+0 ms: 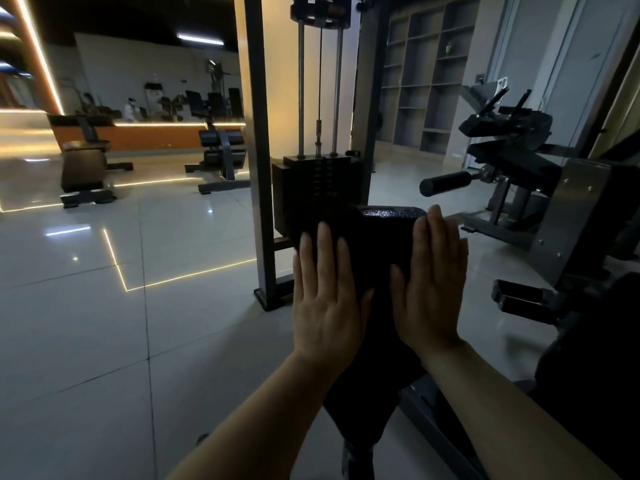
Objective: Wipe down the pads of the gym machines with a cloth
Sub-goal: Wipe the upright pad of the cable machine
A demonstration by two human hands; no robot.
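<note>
Plenty of open tiled floor (pixel 104 306) to the left of the pad (pixel 374 265), but the right side was crowded: a grey metal frame (pixel 571 220) sat close by, and the weight stack (pixel 311 188) stood right behind the pad's far edge. Everything there was so dark I couldn't really tell where the cloth ended and the pad began. The left hand (pixel 325 299) lay flat on top with fingers (pixel 323 247) straight and slightly spread. The right hand (pixel 433 289) pressed the pad's right side, fingers straight and together. Nothing pinched as far as I could see.
</note>
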